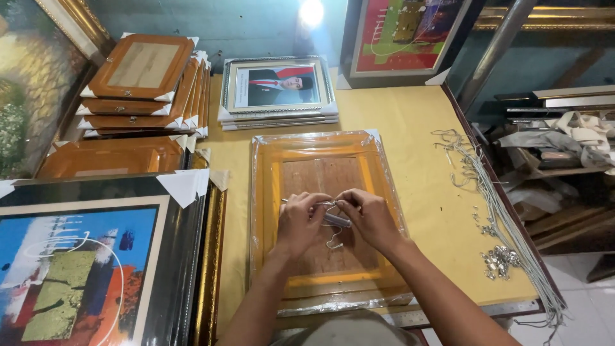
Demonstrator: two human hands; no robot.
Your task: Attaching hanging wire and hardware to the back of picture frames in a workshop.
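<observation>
A wrapped orange frame (327, 218) lies face down on the yellow table (419, 141), its brown backing board up. Over the middle of that board the left hand (300, 221) and right hand (370, 218) meet, fingertips pinched together on one short length of grey cord (334, 221); a small loop of it hangs just below the hands onto the board. Whether anything else sits between the fingers cannot be told.

Behind the frame lies one silver-framed portrait (277, 88) atop a short stack. Left of the frame stand a pile of about five brown frames (144, 77) and one abstract painting (77, 269). Right of the frame, a bundle of grey cords (506, 218), too many to count, trails along the table edge beside a small heap of metal hooks (501, 261).
</observation>
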